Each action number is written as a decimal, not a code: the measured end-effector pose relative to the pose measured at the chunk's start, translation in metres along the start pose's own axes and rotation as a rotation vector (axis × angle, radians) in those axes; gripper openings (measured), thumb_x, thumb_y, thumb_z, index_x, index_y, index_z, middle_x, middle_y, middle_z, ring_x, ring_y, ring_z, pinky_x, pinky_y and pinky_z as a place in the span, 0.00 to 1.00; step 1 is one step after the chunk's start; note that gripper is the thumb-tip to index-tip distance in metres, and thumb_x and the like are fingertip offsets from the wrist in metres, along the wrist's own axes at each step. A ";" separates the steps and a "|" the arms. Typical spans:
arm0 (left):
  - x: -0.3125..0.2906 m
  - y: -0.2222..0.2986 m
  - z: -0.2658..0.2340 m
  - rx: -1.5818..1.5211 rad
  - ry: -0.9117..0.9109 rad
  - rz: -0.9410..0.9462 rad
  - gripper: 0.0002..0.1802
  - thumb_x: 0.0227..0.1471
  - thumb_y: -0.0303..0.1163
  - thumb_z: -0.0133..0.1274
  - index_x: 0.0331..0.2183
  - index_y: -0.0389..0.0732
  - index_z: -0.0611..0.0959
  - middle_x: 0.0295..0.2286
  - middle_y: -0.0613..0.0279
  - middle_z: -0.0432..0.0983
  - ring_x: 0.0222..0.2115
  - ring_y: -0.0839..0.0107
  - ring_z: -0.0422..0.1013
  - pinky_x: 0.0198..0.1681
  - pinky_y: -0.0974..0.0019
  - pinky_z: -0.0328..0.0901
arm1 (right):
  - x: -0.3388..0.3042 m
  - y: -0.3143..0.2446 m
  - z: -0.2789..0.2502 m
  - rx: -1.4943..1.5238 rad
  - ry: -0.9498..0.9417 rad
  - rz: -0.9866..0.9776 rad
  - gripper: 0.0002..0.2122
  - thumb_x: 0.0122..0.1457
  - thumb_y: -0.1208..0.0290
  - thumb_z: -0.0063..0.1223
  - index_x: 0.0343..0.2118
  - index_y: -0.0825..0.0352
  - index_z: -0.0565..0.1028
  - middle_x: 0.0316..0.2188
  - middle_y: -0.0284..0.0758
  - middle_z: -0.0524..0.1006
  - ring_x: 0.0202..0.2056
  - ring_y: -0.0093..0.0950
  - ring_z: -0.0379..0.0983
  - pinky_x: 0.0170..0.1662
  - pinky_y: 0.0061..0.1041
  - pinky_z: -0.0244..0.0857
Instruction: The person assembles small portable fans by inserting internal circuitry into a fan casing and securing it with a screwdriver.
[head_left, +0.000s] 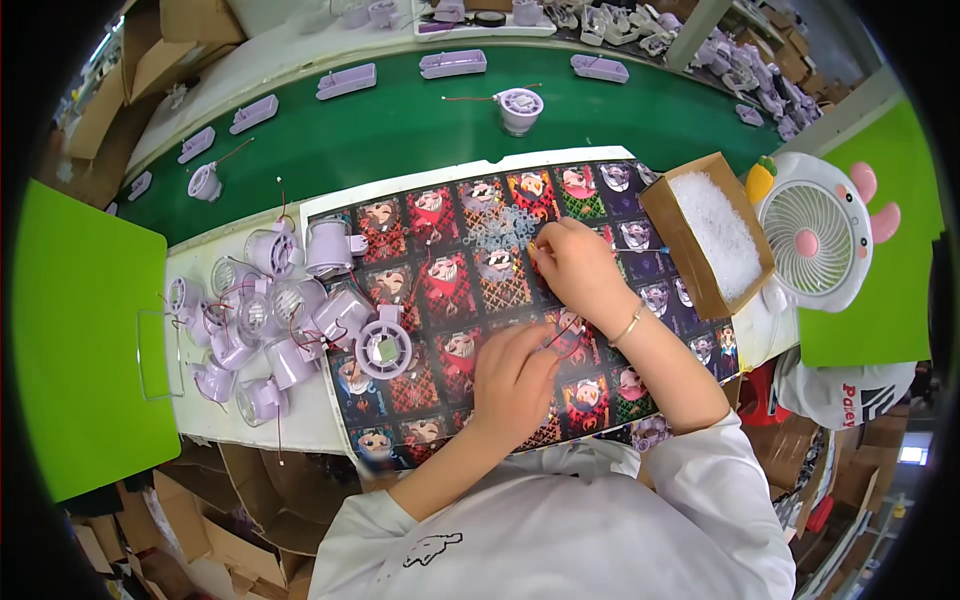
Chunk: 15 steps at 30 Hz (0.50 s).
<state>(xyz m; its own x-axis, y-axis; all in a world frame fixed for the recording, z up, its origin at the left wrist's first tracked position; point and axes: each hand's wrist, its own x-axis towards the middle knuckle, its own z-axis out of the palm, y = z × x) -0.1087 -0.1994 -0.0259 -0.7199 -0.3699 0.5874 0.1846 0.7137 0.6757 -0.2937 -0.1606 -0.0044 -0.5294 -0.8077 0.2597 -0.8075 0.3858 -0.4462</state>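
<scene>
My left hand (pixel 513 388) is curled low over a mat printed with cartoon figures (pixel 440 330), and a thin red wire (pixel 570 340) comes out at its fingertips. Whatever part the wire belongs to is hidden under the fingers. Farther up the mat, my right hand (pixel 583 262) has its thumb and fingers pinched together at the right edge of a loose pile of small translucent bluish rings (pixel 500 230). Anything between those fingertips is too small to make out. Left of my left hand lies a round lilac housing (pixel 383 348) with a pale square inside.
Several lilac cup-shaped housings with red wires (pixel 290 310) crowd the table's left side. A cardboard box of clear small pieces (pixel 715 235) and a white fan (pixel 815 235) stand right. Beyond runs a green conveyor belt (pixel 400 115), carrying lilac trays (pixel 453 64) and a wired housing (pixel 519 110).
</scene>
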 end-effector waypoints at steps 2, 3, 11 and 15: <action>0.002 0.000 -0.001 -0.025 0.008 -0.013 0.13 0.43 0.23 0.57 0.35 0.37 0.77 0.44 0.53 0.74 0.43 0.50 0.70 0.46 0.50 0.64 | 0.005 0.002 0.009 -0.013 -0.027 0.007 0.04 0.51 0.77 0.58 0.27 0.69 0.75 0.26 0.42 0.74 0.31 0.42 0.74 0.34 0.38 0.69; 0.002 0.001 -0.002 -0.048 0.015 -0.027 0.12 0.43 0.23 0.57 0.35 0.37 0.77 0.44 0.53 0.74 0.43 0.50 0.70 0.46 0.49 0.64 | 0.005 0.002 0.011 -0.011 -0.031 0.006 0.04 0.51 0.77 0.58 0.27 0.69 0.75 0.26 0.42 0.74 0.31 0.42 0.74 0.34 0.38 0.69; 0.024 0.017 -0.024 -0.119 0.025 -0.015 0.11 0.46 0.22 0.56 0.35 0.37 0.78 0.39 0.56 0.75 0.41 0.54 0.70 0.50 0.48 0.62 | -0.004 -0.011 -0.028 0.313 0.060 -0.007 0.04 0.51 0.84 0.55 0.27 0.71 0.71 0.29 0.37 0.72 0.29 0.30 0.71 0.30 0.24 0.66; 0.029 0.018 -0.026 -0.292 -0.003 -0.022 0.10 0.47 0.21 0.55 0.36 0.36 0.77 0.35 0.55 0.75 0.36 0.53 0.71 0.46 0.50 0.65 | -0.037 -0.045 -0.089 0.607 0.044 -0.108 0.06 0.46 0.85 0.57 0.26 0.69 0.72 0.26 0.34 0.75 0.25 0.25 0.72 0.28 0.22 0.67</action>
<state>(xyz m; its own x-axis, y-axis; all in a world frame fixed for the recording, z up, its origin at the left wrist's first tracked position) -0.1088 -0.2132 0.0151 -0.7277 -0.3810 0.5703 0.3537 0.5039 0.7880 -0.2608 -0.1082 0.0823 -0.4740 -0.8036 0.3599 -0.5716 -0.0301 -0.8200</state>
